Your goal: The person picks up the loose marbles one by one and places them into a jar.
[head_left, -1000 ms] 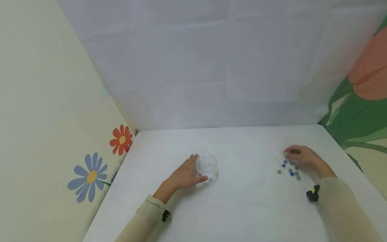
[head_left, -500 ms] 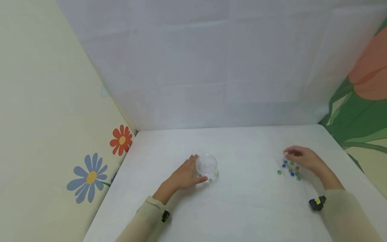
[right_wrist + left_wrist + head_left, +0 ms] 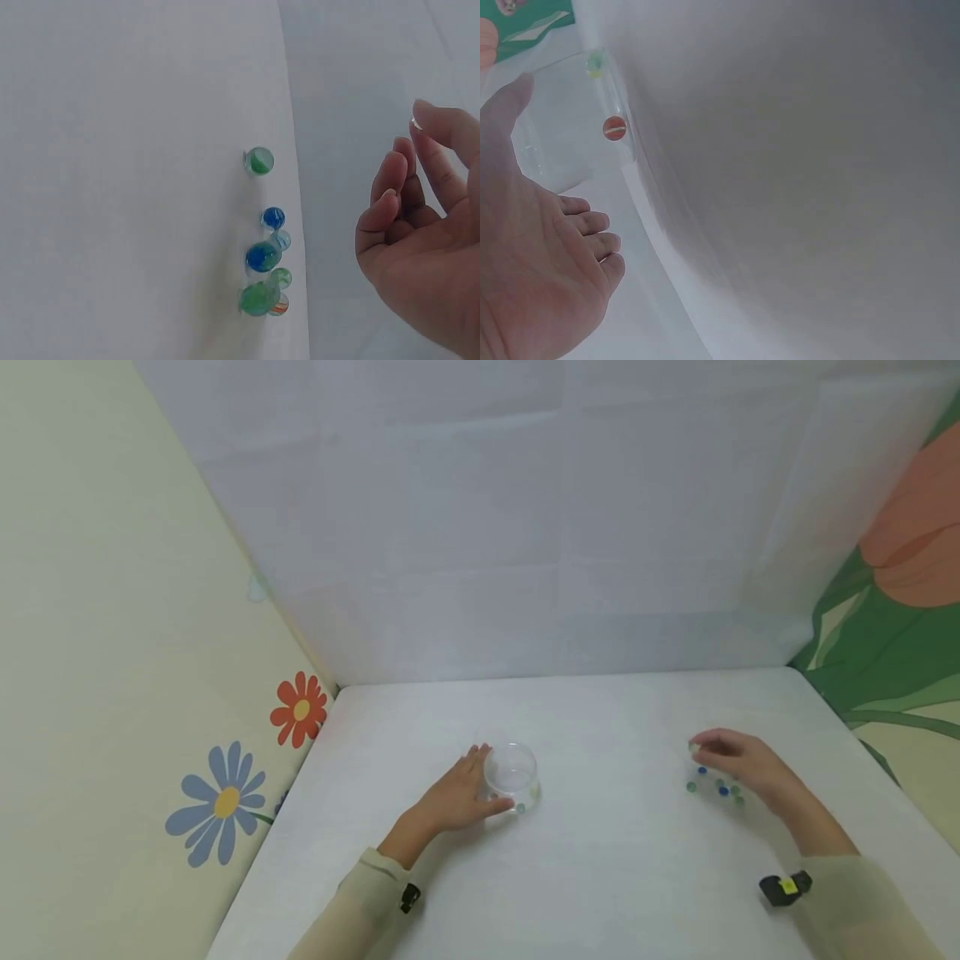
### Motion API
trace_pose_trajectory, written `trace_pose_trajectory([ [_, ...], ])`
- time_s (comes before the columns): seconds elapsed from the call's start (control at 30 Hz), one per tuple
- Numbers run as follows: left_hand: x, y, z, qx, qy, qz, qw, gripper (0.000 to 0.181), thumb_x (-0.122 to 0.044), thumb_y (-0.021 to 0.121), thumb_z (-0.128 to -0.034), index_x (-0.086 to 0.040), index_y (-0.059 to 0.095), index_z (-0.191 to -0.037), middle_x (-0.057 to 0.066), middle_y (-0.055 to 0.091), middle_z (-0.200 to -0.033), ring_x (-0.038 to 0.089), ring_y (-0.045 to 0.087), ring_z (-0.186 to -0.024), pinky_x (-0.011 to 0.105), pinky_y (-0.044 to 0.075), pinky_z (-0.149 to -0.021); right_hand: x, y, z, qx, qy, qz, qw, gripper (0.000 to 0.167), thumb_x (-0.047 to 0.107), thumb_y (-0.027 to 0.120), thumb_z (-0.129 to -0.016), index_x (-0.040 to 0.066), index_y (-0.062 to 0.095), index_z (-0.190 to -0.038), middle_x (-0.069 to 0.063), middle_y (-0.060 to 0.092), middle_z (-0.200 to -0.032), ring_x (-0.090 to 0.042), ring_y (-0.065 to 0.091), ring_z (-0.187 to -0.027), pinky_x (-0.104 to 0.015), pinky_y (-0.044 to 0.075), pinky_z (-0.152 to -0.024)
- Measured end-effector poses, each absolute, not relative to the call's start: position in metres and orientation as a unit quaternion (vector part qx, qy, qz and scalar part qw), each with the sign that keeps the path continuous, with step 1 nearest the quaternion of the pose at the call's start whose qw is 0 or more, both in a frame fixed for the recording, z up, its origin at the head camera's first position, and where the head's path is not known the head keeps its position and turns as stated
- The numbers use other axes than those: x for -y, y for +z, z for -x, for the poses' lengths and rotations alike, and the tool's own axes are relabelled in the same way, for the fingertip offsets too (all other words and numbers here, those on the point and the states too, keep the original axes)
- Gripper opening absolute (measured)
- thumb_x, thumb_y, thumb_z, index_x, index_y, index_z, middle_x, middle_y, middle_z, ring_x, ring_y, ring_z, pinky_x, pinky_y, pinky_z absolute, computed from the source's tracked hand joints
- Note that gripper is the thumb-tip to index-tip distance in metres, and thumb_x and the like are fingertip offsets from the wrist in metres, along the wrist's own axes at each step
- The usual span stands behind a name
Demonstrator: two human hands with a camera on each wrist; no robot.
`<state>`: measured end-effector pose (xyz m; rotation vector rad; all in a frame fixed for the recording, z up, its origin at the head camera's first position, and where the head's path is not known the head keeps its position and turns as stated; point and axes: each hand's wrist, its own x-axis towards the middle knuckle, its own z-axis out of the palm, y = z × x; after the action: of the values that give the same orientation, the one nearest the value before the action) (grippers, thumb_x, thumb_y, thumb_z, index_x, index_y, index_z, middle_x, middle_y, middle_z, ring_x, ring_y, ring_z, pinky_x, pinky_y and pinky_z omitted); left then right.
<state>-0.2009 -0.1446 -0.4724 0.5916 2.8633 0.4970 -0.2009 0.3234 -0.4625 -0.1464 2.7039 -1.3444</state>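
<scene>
My left hand (image 3: 453, 793) rests around the left side of a clear round container (image 3: 512, 768), its fingers extended behind and its thumb in front. Within the container are a few marbles, among them an orange one (image 3: 615, 128) and a green-yellow one (image 3: 595, 63). On the right, my right hand (image 3: 742, 762) is raised above the table, pinching a small pale-green marble (image 3: 693, 747) between thumb and index finger. The fingertips hide most of that marble in the right wrist view. Below this hand lie several loose marbles, including a blue one (image 3: 262, 256) and green ones (image 3: 259, 160).
A white cloth covers the table (image 3: 600, 860), and a white sheet (image 3: 465, 527) hangs behind it. Painted walls with flowers (image 3: 227, 802) stand at both sides. Each wrist carries a small black camera (image 3: 785, 888).
My right hand has lifted and shifted slightly left with the pinched marble, away from the loose marbles. My left hand and the container have stayed in place.
</scene>
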Motion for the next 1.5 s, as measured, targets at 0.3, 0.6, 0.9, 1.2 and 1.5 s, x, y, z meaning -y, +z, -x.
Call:
trace_pose_trajectory([
  [0.3, 0.145, -0.473, 0.201, -0.962, 0.163, -0.198, 0.092, 0.108, -0.074, 0.053, -0.0907, -0.003, 0.014, -0.162, 0.02, 0.017, -0.167, 0.036, 0.018, -0.154, 0.05, 0.025, -0.124, -0.307, -0.457, 0.19, -0.887, -0.454, 0.056, 0.058, 0.05, 0.041, 0.066, -0.099, 0.004, 0.061, -0.132, -0.016, 0.066, -0.126, -0.025, 0.062, -0.111, -0.022, 0.054, -0.085],
  [0.6, 0.146, -0.473, 0.199, -0.962, 0.165, -0.199, 0.091, 0.108, -0.073, 0.055, -0.0907, -0.001, 0.016, -0.161, 0.021, 0.019, -0.167, 0.036, 0.019, -0.154, 0.05, 0.026, -0.124, -0.291, -0.457, 0.183, -0.883, -0.46, 0.08, 0.055, 0.042, 0.033, 0.069, -0.098, 0.004, 0.064, -0.128, -0.011, 0.067, -0.118, -0.017, 0.06, -0.101, -0.022, 0.054, -0.08],
  [0.9, 0.146, -0.473, 0.2, -0.961, 0.165, -0.204, 0.086, 0.109, -0.075, 0.053, -0.0906, -0.002, 0.014, -0.162, 0.019, 0.018, -0.167, 0.034, 0.017, -0.155, 0.049, 0.024, -0.124, -0.271, -0.452, 0.174, -0.877, -0.466, 0.108, 0.056, 0.038, 0.033, 0.068, -0.098, 0.005, 0.067, -0.124, -0.006, 0.067, -0.109, -0.015, 0.059, -0.096, -0.022, 0.054, -0.078],
  [1.2, 0.145, -0.472, 0.201, -0.962, 0.159, -0.205, 0.085, 0.109, -0.075, 0.052, -0.0907, -0.002, 0.014, -0.162, 0.016, 0.016, -0.168, 0.031, 0.015, -0.156, 0.047, 0.023, -0.125, -0.256, -0.449, 0.172, -0.877, -0.465, 0.116, 0.046, 0.033, 0.029, 0.07, -0.097, 0.008, 0.068, -0.122, -0.004, 0.067, -0.106, -0.015, 0.059, -0.094, -0.022, 0.054, -0.075],
  [1.5, 0.144, -0.472, 0.2, -0.962, 0.162, -0.199, 0.09, 0.108, -0.074, 0.054, -0.0908, -0.003, 0.014, -0.162, 0.015, 0.016, -0.169, 0.031, 0.016, -0.155, 0.047, 0.024, -0.125, -0.24, -0.449, 0.174, -0.871, -0.473, 0.124, 0.057, 0.033, 0.029, 0.071, -0.096, 0.009, 0.069, -0.121, -0.005, 0.067, -0.105, -0.019, 0.06, -0.097, -0.026, 0.054, -0.078],
])
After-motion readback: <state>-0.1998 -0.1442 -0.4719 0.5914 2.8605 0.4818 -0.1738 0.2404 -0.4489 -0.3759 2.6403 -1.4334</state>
